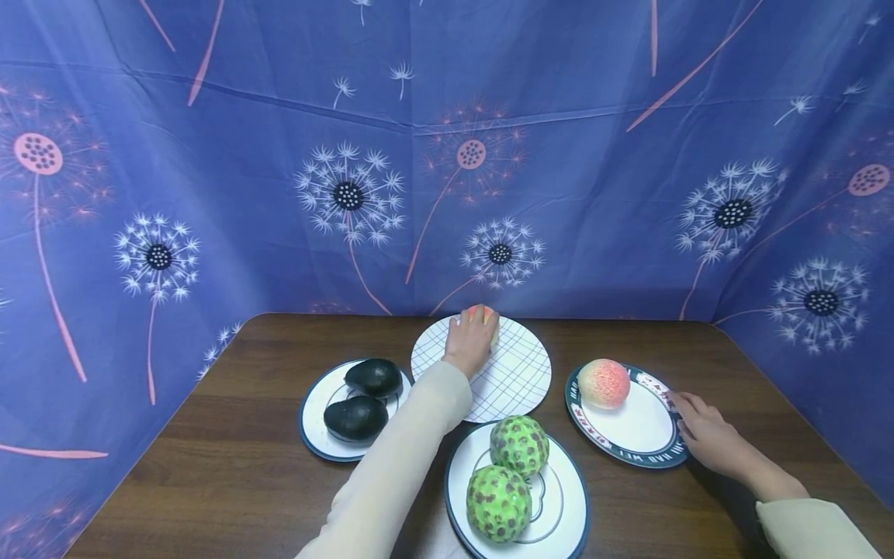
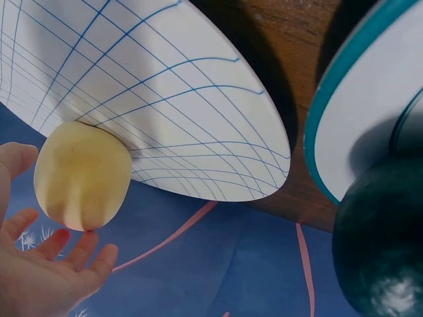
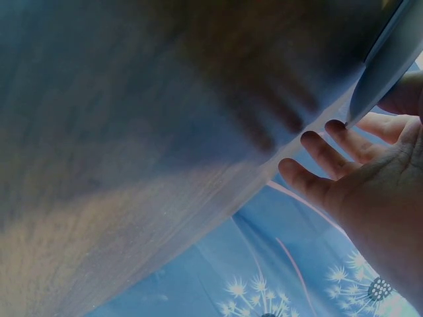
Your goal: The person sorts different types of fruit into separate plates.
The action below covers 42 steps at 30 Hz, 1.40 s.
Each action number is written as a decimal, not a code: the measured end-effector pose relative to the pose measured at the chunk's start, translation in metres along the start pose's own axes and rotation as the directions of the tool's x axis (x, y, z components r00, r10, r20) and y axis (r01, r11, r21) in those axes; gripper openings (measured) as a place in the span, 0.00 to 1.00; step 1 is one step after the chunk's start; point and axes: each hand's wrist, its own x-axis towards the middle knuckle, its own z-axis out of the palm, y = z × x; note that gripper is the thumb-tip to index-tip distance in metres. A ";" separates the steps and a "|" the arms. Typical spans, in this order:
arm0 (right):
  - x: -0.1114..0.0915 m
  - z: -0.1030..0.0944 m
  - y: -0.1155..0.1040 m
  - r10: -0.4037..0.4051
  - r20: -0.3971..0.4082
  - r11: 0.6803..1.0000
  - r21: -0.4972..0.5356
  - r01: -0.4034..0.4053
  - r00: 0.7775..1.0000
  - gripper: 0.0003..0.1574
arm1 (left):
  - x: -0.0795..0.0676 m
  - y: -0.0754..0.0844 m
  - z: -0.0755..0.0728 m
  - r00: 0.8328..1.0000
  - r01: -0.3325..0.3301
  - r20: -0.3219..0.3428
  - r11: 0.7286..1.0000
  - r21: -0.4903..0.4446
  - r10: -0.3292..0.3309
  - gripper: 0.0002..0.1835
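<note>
On the round plate with blue grid lines [image 1: 517, 373] stands a peach [image 2: 82, 175], pale yellow on its underside, pink on top. Over it reaches my left hand [image 1: 471, 341], thumb and fingers spread about the fruit, fingertips right at its edge. My right hand [image 1: 712, 435] rests at the right rim of a green-edged plate [image 1: 642, 423], its fingertips on the rim and its fingers fairly straight. In the right wrist view the plate's grey underside [image 3: 390, 59] shows beside those fingers. Another peach [image 1: 604, 383], pink-speckled, sits on this plate's left part.
A blue-rimmed plate [image 1: 328, 388] at left bears two dark green avocado-like fruits [image 1: 356, 418]. Nearest the front, another blue-rimmed plate [image 1: 559, 536] carries two bumpy green fruits [image 1: 499, 503]. My left sleeve [image 1: 398, 458] passes between these plates. A blue dandelion-patterned cloth [image 1: 594, 194] hangs behind the wooden table [image 1: 209, 450].
</note>
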 end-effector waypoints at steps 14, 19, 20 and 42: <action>0.000 0.001 -0.001 0.018 0.004 1.000 0.001 -0.018 1.000 0.33 | -0.002 0.002 0.005 1.000 -0.009 -0.024 1.000 -0.023 0.008 0.26; -0.001 0.000 0.000 -0.012 -0.016 1.000 -0.003 0.012 1.000 0.32 | -0.001 0.004 0.004 1.000 -0.013 0.000 1.000 -0.017 0.013 0.28; -0.001 0.000 0.000 -0.019 -0.020 1.000 -0.005 0.019 1.000 0.32 | -0.001 0.005 0.004 1.000 -0.012 0.004 1.000 -0.019 0.012 0.28; -0.002 0.000 0.001 -0.018 -0.010 1.000 0.008 0.018 1.000 0.33 | 0.001 0.002 0.003 1.000 0.002 0.016 0.999 -0.050 -0.002 0.28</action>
